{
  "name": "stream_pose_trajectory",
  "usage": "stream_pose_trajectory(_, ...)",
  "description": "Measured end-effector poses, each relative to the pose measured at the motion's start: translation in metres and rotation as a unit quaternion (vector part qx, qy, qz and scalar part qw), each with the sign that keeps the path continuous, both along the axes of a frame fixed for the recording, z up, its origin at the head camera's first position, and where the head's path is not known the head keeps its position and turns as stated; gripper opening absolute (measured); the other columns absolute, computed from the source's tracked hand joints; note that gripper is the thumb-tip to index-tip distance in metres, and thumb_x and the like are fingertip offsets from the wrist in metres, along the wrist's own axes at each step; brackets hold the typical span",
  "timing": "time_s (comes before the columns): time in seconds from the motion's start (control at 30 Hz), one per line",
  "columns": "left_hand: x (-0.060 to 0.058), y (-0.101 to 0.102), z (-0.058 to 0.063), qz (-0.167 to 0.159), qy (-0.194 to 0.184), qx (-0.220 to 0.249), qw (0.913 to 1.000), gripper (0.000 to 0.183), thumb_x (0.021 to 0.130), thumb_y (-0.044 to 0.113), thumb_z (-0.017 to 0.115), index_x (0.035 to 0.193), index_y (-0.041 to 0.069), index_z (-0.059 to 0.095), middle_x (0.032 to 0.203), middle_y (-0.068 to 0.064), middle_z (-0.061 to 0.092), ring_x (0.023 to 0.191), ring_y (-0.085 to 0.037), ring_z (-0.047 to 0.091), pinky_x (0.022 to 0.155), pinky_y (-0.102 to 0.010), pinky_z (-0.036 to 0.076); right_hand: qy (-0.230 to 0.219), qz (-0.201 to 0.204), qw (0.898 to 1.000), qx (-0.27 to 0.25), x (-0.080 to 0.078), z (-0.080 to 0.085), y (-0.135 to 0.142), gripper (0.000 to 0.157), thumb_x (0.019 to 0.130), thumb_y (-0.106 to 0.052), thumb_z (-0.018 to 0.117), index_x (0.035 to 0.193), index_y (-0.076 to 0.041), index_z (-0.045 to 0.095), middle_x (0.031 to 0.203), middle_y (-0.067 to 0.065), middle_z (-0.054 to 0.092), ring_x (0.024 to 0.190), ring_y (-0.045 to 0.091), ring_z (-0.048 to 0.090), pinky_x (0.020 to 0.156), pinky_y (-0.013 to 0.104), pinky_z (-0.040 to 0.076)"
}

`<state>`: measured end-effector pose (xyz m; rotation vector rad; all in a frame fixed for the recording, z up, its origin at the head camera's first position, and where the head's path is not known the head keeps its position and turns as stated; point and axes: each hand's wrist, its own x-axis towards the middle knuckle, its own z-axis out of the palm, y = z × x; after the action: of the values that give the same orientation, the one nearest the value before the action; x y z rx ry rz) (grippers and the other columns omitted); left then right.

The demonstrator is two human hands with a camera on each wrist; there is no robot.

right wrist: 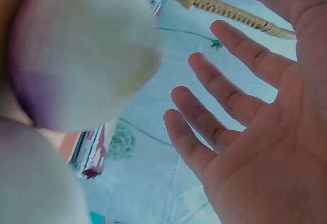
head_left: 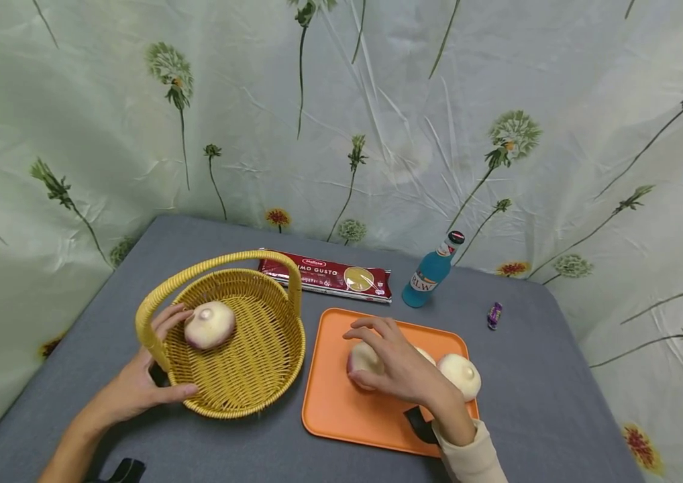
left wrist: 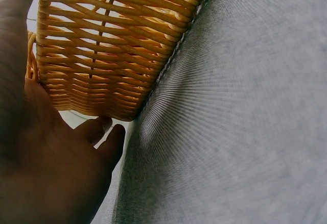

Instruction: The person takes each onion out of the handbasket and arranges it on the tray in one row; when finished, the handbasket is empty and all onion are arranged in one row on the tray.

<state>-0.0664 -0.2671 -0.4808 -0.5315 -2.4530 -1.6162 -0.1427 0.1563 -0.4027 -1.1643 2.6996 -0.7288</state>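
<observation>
A yellow wicker basket (head_left: 257,376) with an arched handle holds one white-and-purple turnip (head_left: 211,325). My left hand (head_left: 136,386) spreads at the basket's left side, fingers over the rim beside that turnip and thumb along the front rim. Over the orange tray (head_left: 341,422) reaches my right hand (head_left: 404,369), its fingers arched above a second turnip (head_left: 364,362). In the right wrist view, a gap shows between those fingers (right wrist: 230,89) and the nearer turnip (right wrist: 87,55). Another turnip (head_left: 426,355) is mostly hidden behind this hand, and one more (head_left: 460,376) sits at the tray's right edge.
A red pasta packet (head_left: 326,275) lies behind the basket and tray. Right of it stands a blue bottle (head_left: 429,275) with a dark cap. A small purple wrapped candy (head_left: 494,315) lies farther right on the grey tablecloth (head_left: 535,402). A flowered curtain hangs behind.
</observation>
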Motion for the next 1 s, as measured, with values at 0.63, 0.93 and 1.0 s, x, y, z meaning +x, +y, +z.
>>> stream_pose_trajectory(0.63,0.003,-0.001,0.000,0.004,-0.005,-0.003,1.0000,0.096,0.064,-0.002,0.087,0.145,0.007,0.036,0.167,-0.008,-0.001,0.151,-0.010,-0.002,0.108,-0.012,0.008,-0.045,0.099,0.993,-0.035,0.013,0.015,-0.054,0.048,0.095,-0.032,0.069,0.139,-0.019,0.055,0.146,0.000,0.045,0.136,0.015,0.038,0.104,0.036,0.045)
stream_pose_trajectory(0.93,0.003,0.000,0.003,0.015,-0.008,-0.002,0.9999,0.083,0.063,-0.003,0.088,0.129,0.003,0.039,0.166,-0.008,0.004,0.149,-0.008,0.006,0.101,-0.007,0.016,0.001,0.156,0.987,-0.038,0.006,0.020,-0.086,0.047,0.097,-0.033,0.066,0.140,-0.017,0.054,0.147,0.003,0.046,0.135,0.016,0.041,0.108,0.033,0.042)
stream_pose_trajectory(1.0,0.002,0.000,0.003,0.013,-0.010,0.001,0.9999,0.083,0.063,-0.004,0.088,0.129,0.002,0.039,0.166,-0.008,0.004,0.149,-0.009,0.006,0.101,-0.007,0.017,0.008,0.163,0.986,-0.033,0.003,0.019,-0.093,0.047,0.098,-0.033,0.065,0.141,-0.017,0.053,0.147,0.004,0.046,0.136,0.017,0.041,0.109,0.033,0.041)
